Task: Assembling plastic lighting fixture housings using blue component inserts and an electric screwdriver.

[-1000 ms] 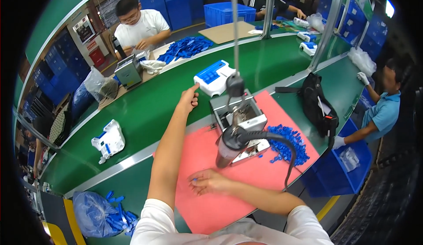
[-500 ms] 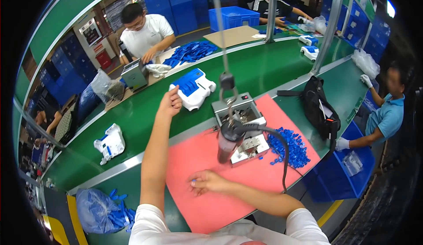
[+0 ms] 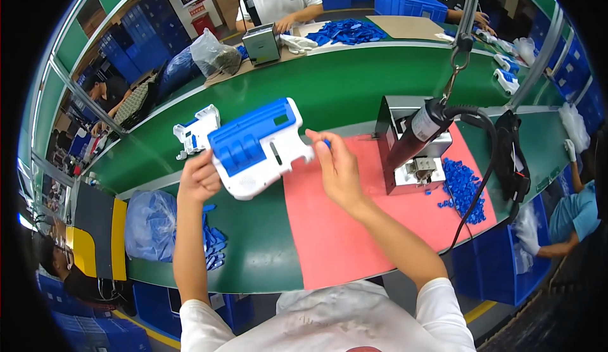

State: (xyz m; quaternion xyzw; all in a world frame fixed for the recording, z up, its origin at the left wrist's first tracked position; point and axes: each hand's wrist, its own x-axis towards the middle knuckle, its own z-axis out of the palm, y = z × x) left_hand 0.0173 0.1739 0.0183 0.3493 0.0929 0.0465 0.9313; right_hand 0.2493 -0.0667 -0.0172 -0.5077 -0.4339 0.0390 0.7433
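1. Since the earlier frame the white and blue plastic housing (image 3: 256,146) has come off the green belt (image 3: 354,86) and now sits lifted between both hands, near the left edge of the red mat (image 3: 354,238).
2. The left hand (image 3: 199,178) is closed around the housing's lower left corner, gripping it.
3. The right hand (image 3: 335,168) pinches a small blue part (image 3: 327,143) at the housing's right end, fingers nearly closed.
4. A second white and blue housing (image 3: 195,132) lies on the belt just behind.
5. Right of the hands, a hanging screwdriver (image 3: 415,133) leans over a metal fixture (image 3: 411,162), with loose blue parts (image 3: 462,187) beside it.
6. A clear bag of blue parts (image 3: 149,225) sits left.
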